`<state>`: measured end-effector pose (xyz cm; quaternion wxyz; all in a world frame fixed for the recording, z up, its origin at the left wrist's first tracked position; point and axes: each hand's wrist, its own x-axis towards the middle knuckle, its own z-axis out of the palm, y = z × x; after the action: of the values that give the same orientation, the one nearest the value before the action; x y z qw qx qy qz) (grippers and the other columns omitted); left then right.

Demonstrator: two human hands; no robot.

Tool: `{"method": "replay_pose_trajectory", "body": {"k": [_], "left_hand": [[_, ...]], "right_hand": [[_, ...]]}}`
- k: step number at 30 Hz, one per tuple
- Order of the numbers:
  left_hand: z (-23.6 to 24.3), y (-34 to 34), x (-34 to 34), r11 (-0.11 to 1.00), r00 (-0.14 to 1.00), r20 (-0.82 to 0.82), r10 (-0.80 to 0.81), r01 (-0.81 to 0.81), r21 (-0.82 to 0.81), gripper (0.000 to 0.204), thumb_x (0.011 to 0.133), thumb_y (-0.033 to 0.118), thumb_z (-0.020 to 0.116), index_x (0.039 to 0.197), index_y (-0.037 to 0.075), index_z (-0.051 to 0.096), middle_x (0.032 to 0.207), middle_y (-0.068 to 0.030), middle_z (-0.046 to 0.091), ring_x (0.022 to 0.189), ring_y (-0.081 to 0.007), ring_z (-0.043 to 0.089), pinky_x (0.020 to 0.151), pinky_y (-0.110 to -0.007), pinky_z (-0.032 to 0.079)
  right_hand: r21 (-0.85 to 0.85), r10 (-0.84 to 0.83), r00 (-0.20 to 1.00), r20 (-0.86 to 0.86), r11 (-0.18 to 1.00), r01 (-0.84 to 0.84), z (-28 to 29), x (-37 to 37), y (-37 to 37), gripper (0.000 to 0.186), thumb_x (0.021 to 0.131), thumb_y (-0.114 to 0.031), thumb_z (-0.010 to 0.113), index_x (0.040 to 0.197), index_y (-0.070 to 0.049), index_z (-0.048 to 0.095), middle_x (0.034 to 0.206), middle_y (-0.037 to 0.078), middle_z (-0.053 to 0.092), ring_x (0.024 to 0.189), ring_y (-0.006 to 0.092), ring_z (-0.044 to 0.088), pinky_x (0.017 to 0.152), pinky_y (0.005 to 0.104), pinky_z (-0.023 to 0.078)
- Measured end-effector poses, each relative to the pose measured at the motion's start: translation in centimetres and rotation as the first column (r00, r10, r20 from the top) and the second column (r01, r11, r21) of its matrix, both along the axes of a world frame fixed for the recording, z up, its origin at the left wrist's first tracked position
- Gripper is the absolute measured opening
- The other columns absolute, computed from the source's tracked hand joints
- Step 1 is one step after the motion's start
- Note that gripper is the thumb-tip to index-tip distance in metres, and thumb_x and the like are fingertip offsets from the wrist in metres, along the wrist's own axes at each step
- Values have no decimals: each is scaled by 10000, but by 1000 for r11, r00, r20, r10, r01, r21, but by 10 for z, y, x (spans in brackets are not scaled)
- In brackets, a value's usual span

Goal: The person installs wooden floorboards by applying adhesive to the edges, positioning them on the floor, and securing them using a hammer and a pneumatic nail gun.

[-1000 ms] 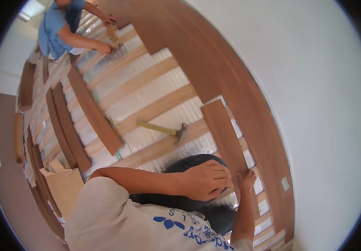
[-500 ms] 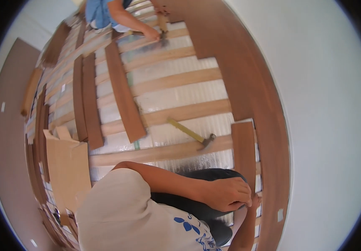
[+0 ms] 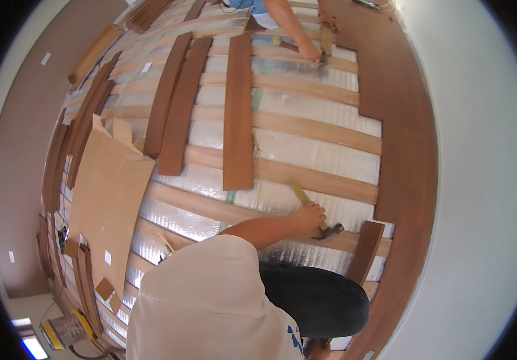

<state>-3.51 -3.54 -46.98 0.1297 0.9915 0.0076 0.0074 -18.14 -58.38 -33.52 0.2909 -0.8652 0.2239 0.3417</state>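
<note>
Beyond my bent knee, my left hand (image 3: 309, 217) is closed around the yellow handle of a hammer (image 3: 330, 231), close to its metal head, over the battens and silver underlay. A narrow brown floorboard (image 3: 366, 246) lies tilted alongside the laid flooring (image 3: 408, 186) and passes behind my knee. My right hand (image 3: 321, 353), mostly hidden at the lower edge, grips this board.
A co-worker's hands (image 3: 309, 53) work with a tool and wooden piece at the top. Loose boards (image 3: 237, 114), a cardboard sheet (image 3: 108, 186) and a yellow machine (image 3: 66, 329) occupy the left. A white wall (image 3: 486, 180) borders the right.
My left hand has moved from my knee forward onto the hammer. The board under my right hand has tilted, and that hand has dropped lower. The view has turned toward the left.
</note>
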Motion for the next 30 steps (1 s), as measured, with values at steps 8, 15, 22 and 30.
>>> {"method": "replay_pose_trajectory", "body": {"k": [8, 15, 22, 30], "left_hand": [[-6, -2, -16, 994, 979, -180, -92, 79, -79, 241, 858, 298, 638, 903, 89, 750, 946, -79, 716, 925, -275, 685, 798, -416, 526], [37, 20, -43, 984, 957, -264, -118, 78, -158, 251, 810, 310, 700, 1011, 169, 751, 872, -95, 718, 862, -305, 709, 740, -460, 561], [9, 55, -105, 976, 887, -462, -10, -93, -198, 351, 760, 422, 741, 1035, 204, 742, 845, -95, 729, 797, -337, 723, 678, -507, 563], [29, -2, -62, 826, 759, -636, -141, -264, -498, 674, 811, 540, 781, 1316, 116, 641, 1233, -138, 691, 1117, -309, 674, 917, -448, 530]], "right_hand": [[57, 236, 969, 74, 969, -240, -9, 1, -22, 352, 961, -242, 717, 1130, 67, 719, 955, 104, 758, 877, 198, 663, 787, 339, 516], [338, -392, 919, 43, 871, 356, -4, -11, -38, 394, 928, -218, 696, 1231, 33, 709, 1074, 199, 754, 949, 297, 696, 880, 408, 529], [-161, 414, 877, 243, 909, -385, 13, 21, -32, 412, 934, -257, 663, 1189, 64, 700, 1101, 255, 732, 981, 391, 692, 899, 460, 536], [-60, 322, 905, 277, 946, -318, -24, 40, 14, 424, 932, -267, 666, 1201, 59, 693, 1108, 256, 730, 992, 391, 692, 901, 461, 535]]}}
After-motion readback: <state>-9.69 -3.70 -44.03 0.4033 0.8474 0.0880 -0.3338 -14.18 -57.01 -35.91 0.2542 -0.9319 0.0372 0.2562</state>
